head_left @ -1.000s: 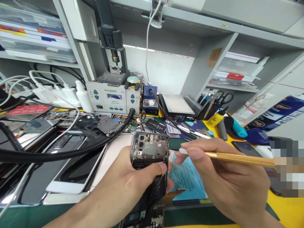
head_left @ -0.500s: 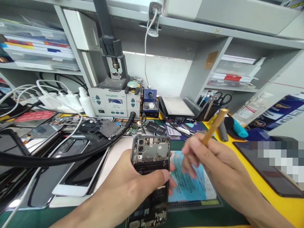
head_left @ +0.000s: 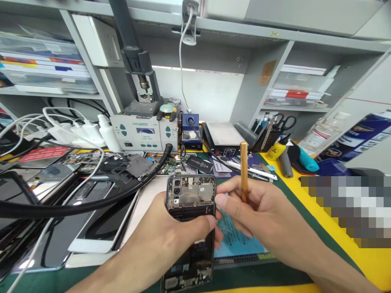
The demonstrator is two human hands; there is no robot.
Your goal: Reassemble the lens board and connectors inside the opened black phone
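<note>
An opened phone (head_left: 191,244), its back cover off, shows two camera lenses, a metal shield plate and a black battery. My left hand (head_left: 171,236) is closed around it, thumb across the battery and fingertips at the right edge. A gold screwdriver (head_left: 244,171) stands nearly upright in my right hand (head_left: 259,203), its handle lying between the fingers. The thumb and forefinger of that hand are at the phone's upper right edge; whether they pinch anything there is hidden. Below the right hand lies a blue printed sheet (head_left: 238,236), partly covered.
Phones and screens (head_left: 100,219) are heaped at left, crossed by a thick black hose (head_left: 137,191). Behind stand a hot-air station (head_left: 146,134) and a heating plate (head_left: 224,134). A yellow bottle (head_left: 276,149) and a tool holder (head_left: 267,138) are at right.
My right hand has moved left to the phone's upper right edge, and the screwdriver has swung from tilted to nearly upright. My left hand still holds the phone. The view has shifted slightly.
</note>
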